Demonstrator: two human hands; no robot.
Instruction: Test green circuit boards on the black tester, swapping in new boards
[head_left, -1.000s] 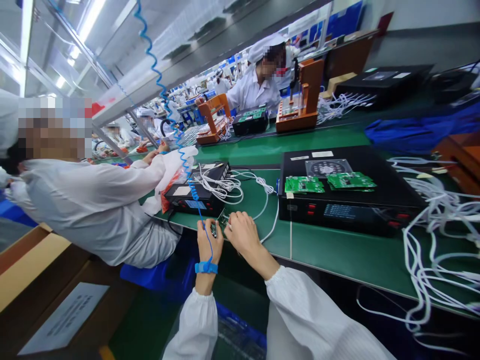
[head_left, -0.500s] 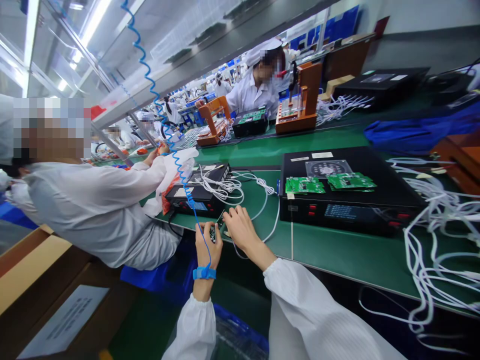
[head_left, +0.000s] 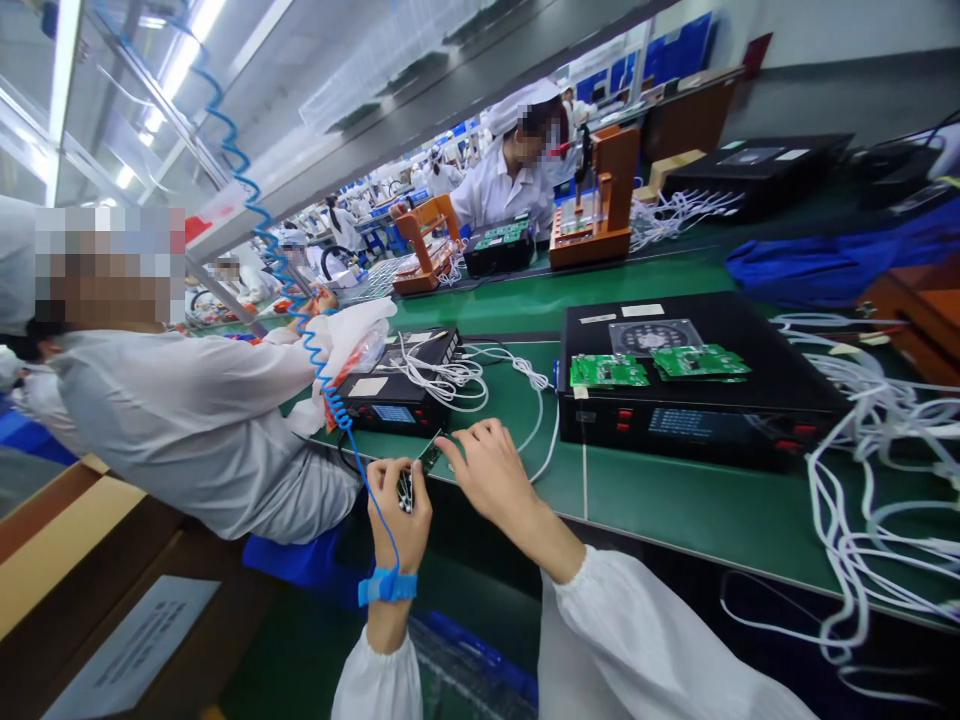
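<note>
My left hand (head_left: 400, 505) is closed over the bench's front edge, with a blue wrist strap (head_left: 387, 587) and coiled cord on its wrist. Its fingers hold a small circuit board (head_left: 430, 459), dark green with a thin bright edge; dark and white parts show between finger and thumb, too small to make out. To the right, my right hand (head_left: 491, 465) has its thumb stretched toward the board and its fingers loosely bent apart from the thumb. No object shows in it. Behind both hands stands a small black box (head_left: 394, 400) with a lit display and white cables (head_left: 442, 375) on top.
A larger black tester box (head_left: 690, 425) carries green circuit boards (head_left: 607, 370). White cables (head_left: 847, 520) hang over the bench edge at right. A co-worker in white (head_left: 202, 420) sits at left beside a cardboard box (head_left: 97, 560). Orange fixtures (head_left: 600, 200) stand across the green bench (head_left: 517, 305).
Both hands have moved: the left goes left and slightly down, the right opens its thumb away from its fingers. The coiled blue cord has swung left.
</note>
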